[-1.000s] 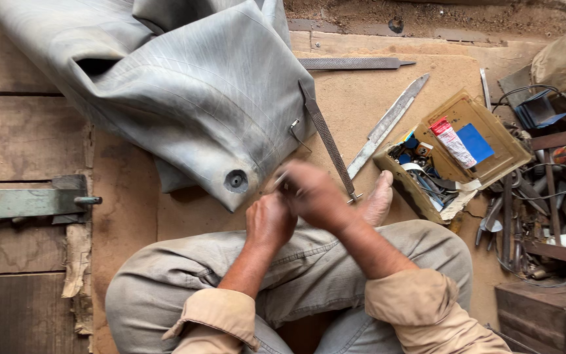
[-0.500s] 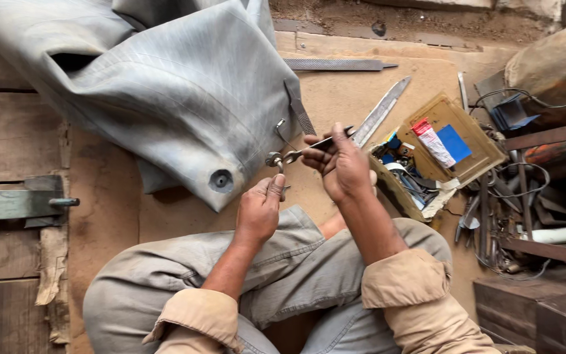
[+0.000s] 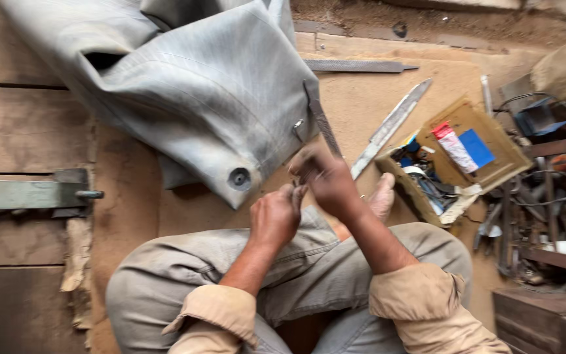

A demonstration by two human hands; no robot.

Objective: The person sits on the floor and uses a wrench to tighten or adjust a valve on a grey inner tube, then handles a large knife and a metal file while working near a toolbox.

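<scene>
A slim metal tool, slanted and partly blurred, lay against the grey rubber tube's right edge.

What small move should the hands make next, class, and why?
Probably steady the small metal piece: the right hand grips it, blurred, against the left hand's fingertips, just short of the grey rubber sheet. What the piece is cannot be told. A steadier hold would likely let the left hand take it.

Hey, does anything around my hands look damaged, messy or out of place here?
The cardboard box of small items has a torn, ragged front edge. A strip of board at the plank's left edge is peeling and splintered. Metal scrap lies jumbled on the right. Nothing looks spilled.
</scene>
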